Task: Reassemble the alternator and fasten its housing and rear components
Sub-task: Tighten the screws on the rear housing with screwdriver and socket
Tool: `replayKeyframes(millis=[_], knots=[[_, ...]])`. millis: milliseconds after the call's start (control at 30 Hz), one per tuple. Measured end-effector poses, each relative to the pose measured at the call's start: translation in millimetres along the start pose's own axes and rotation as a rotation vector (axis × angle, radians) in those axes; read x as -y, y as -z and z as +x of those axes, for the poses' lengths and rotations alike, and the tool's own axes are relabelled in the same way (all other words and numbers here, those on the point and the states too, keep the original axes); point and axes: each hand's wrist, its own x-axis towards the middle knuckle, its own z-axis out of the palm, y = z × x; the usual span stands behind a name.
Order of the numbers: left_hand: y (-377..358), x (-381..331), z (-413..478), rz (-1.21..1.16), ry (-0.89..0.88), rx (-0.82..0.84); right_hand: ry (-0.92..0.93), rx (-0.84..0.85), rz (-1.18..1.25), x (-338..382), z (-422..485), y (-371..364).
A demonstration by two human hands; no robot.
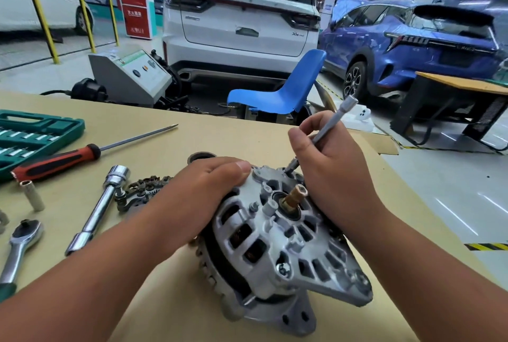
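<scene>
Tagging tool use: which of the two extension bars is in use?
The thin grey bar, gripped by the right hand, its tip on the alternator. The thicker chrome bar lies untouched.

My left hand (pixel 209 190) curls over the far-left rim of the grey cast-metal alternator (pixel 288 248), which lies tilted on the tan cardboard-covered table (pixel 220 132). My right hand (pixel 330 165) grips a slim silver socket extension bar (pixel 330 127). The bar slants, its small socket tip set at the housing's far edge, near the brass-coloured shaft (pixel 295 198).
</scene>
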Motion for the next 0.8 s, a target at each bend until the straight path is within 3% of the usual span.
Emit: replayKeyframes(millis=[167, 233, 467, 800], knots=[[-0.7, 19.8, 18.0, -0.007, 0.033, 0.057, -0.097, 0.03, 0.093, -6.7, 0.8, -0.2], [-0.3, 16.5, 28.7, -0.025, 0.057, -0.01, -0.106, 0.035, 0.113, -7.7, 0.3, 0.1], [2.9, 30.7, 15.5, -0.122, -0.096, 0.055, -0.083, 0.009, 0.083, -5.8, -1.0, 0.3], [2.9, 23.4, 15.3, -0.064, -0.113, 0.055, -0.101, 0.008, 0.19, -11.1, -1.2, -1.0]])
